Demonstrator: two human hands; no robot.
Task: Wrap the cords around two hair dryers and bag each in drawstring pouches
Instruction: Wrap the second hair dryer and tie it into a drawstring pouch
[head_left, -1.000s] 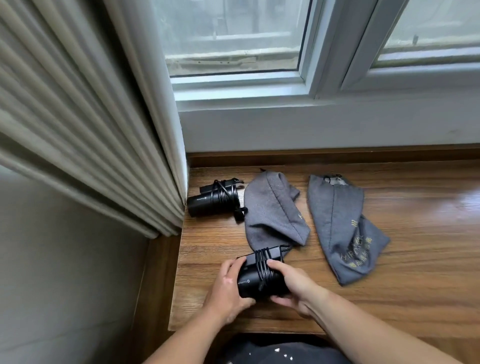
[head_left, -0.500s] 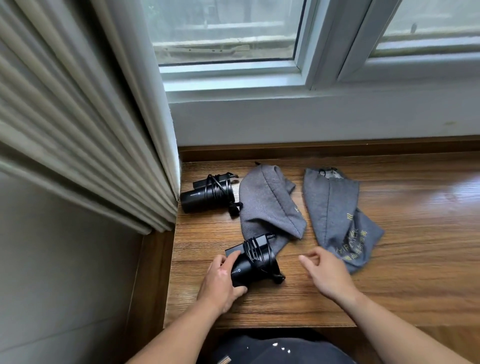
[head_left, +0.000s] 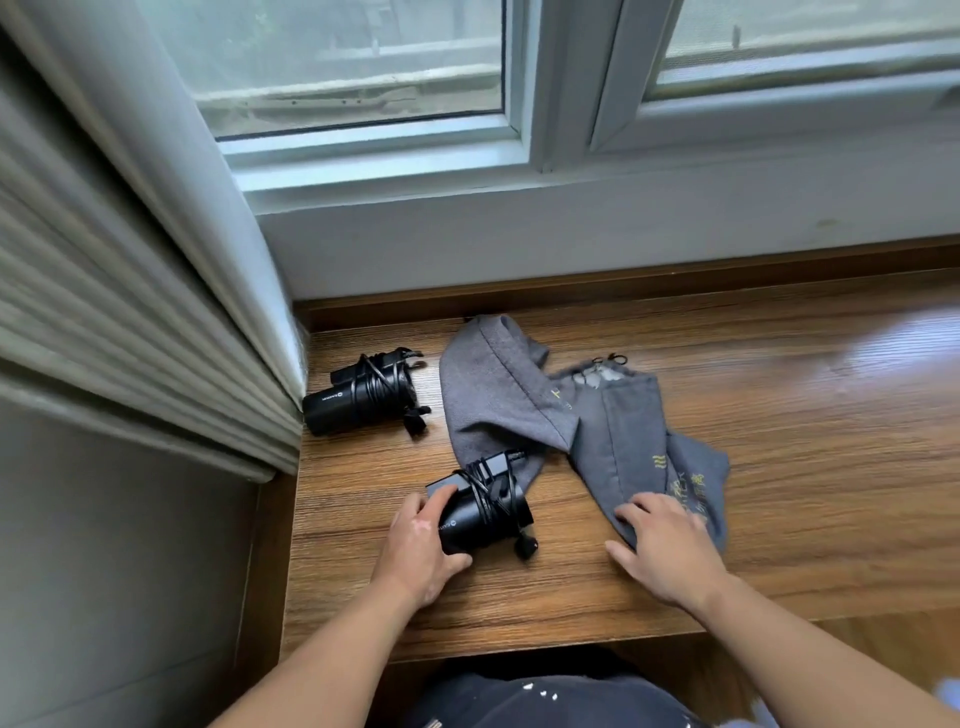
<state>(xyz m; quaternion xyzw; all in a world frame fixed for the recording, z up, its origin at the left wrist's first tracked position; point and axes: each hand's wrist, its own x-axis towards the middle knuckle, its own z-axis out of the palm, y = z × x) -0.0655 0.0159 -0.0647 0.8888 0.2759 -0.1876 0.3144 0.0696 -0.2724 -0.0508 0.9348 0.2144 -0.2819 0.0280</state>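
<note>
Two black hair dryers lie on the wooden ledge (head_left: 779, 467), each with its cord wound round the body. The near hair dryer (head_left: 480, 512) is held at its round end by my left hand (head_left: 421, 545), thumb and fingers curled round it. The far hair dryer (head_left: 363, 397) lies alone by the curtain. Two grey drawstring pouches lie flat: the left pouch (head_left: 493, 395) and the right pouch (head_left: 628, 441) with gold lettering. My right hand (head_left: 662, 545) lies on the right pouch's near end; whether its fingers grip the cloth I cannot tell.
A pleated curtain (head_left: 156, 312) hangs at the left, close to the far dryer. The window frame (head_left: 545, 156) and white wall run behind the ledge. The ledge's front edge is just below my wrists.
My right hand let go of the near dryer, moved right and landed on the right pouch, which has shifted left against the other pouch. My left hand keeps hold of the near dryer.
</note>
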